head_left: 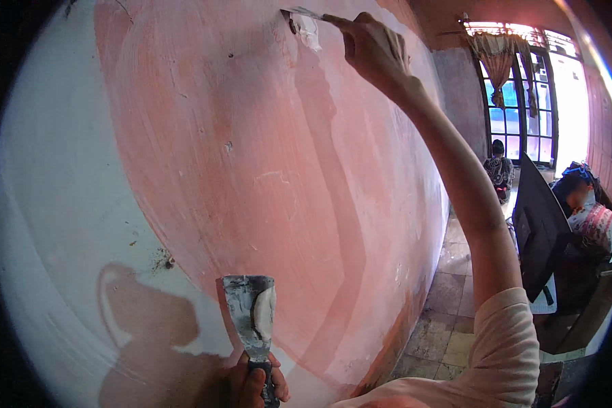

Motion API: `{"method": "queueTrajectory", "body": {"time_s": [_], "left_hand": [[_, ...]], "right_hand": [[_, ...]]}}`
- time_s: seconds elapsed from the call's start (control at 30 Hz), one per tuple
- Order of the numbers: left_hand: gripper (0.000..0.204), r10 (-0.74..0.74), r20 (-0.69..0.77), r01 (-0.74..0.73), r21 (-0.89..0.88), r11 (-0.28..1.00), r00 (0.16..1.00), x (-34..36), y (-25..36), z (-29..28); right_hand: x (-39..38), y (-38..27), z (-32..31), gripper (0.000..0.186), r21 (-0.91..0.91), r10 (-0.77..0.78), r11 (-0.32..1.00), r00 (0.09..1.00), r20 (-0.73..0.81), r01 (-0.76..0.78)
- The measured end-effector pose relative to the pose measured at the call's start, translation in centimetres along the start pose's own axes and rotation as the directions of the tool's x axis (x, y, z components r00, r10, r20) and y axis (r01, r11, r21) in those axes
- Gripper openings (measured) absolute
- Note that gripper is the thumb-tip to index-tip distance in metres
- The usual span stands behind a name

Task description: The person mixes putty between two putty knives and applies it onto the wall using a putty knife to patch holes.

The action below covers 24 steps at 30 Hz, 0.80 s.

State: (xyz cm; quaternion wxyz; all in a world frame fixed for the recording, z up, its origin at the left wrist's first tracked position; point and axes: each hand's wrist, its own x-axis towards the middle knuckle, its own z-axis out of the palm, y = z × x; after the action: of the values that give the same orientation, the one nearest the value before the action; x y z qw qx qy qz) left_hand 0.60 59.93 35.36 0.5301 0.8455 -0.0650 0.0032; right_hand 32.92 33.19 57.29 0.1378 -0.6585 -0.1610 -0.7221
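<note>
My right hand (pixel 379 54) is raised high against the pink wall (pixel 251 149), closed around a putty knife (pixel 309 13) whose blade touches the wall. Just under that blade lies a fresh white patch of filler (pixel 309 32), with a dark hole at its left side. Low in front of me, my left hand (pixel 260 384) grips the dark handle of a wider scraper (pixel 248 306), blade pointing up. A lump of white filler (pixel 264 313) clings to the right part of this blade. Several small holes and cracks mark the wall.
White paint (pixel 54 204) covers the wall's left part. A tiled floor (pixel 442 313) runs along its foot at right. Beyond stand a dark panel (pixel 540 224), a seated person (pixel 499 170) by the barred window (pixel 517 102), and another person (pixel 591 211) at the far right.
</note>
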Motion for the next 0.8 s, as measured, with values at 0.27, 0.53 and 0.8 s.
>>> {"method": "queueTrajectory", "body": {"time_s": [0.27, 0.53, 0.8], "left_hand": [[0.035, -0.199, -0.212, 0.264, 0.344, 0.901, 0.957, -0.4, -1.1, 0.2], [0.024, 0.186, -0.255, -0.281, -0.412, 0.867, 0.949, -0.1, -7.7, 0.3], [0.029, 0.115, -0.299, -0.207, -0.298, 0.932, 0.947, -0.2, -8.9, 0.4]], "right_hand": [[-2.4, -0.9, 1.5, 0.041, 0.164, 0.030, 0.986, 0.998, -0.058, -0.020], [-4.0, -0.7, 2.2, 0.040, 0.281, 0.071, 0.959, 0.989, -0.129, -0.032], [-6.5, 1.1, 3.5, 0.046, 0.294, 0.029, 0.956, 0.991, -0.131, 0.011]]}}
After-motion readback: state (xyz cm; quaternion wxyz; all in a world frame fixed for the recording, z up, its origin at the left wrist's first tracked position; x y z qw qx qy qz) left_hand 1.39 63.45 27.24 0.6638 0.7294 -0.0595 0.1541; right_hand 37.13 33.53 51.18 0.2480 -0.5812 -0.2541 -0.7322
